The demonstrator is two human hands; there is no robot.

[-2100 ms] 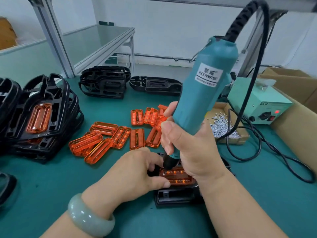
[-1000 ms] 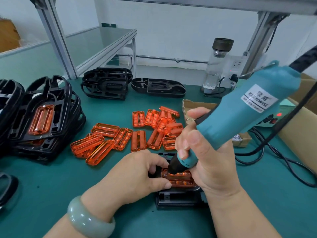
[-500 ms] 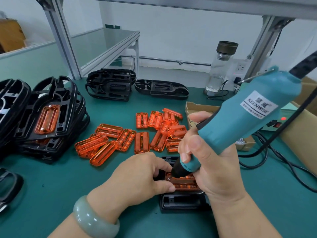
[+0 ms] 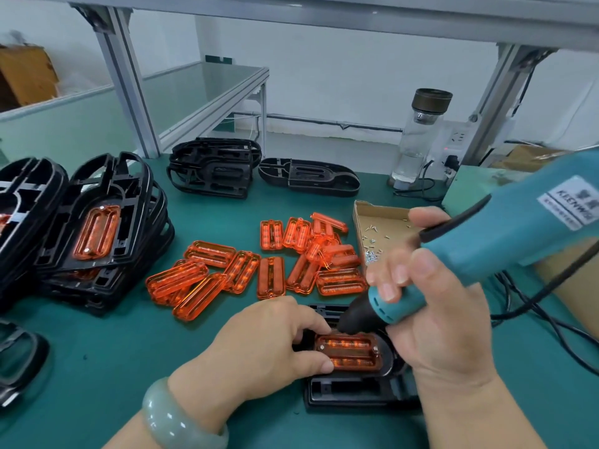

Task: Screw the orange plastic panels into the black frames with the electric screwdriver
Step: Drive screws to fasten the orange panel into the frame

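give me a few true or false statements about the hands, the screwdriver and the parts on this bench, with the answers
1. The right hand grips the electric screwdriver. True.
2. The left hand is lifted clear of the black frame. False: it holds the frame down, its thumb against the edge of the orange panel seated in it.
3. Loose orange panels lie on the green mat beyond the hands. True.
4. The cardboard box is full of orange panels. False: it holds small screws.
5. The bracelet is on the right wrist. False: it is on the left wrist.
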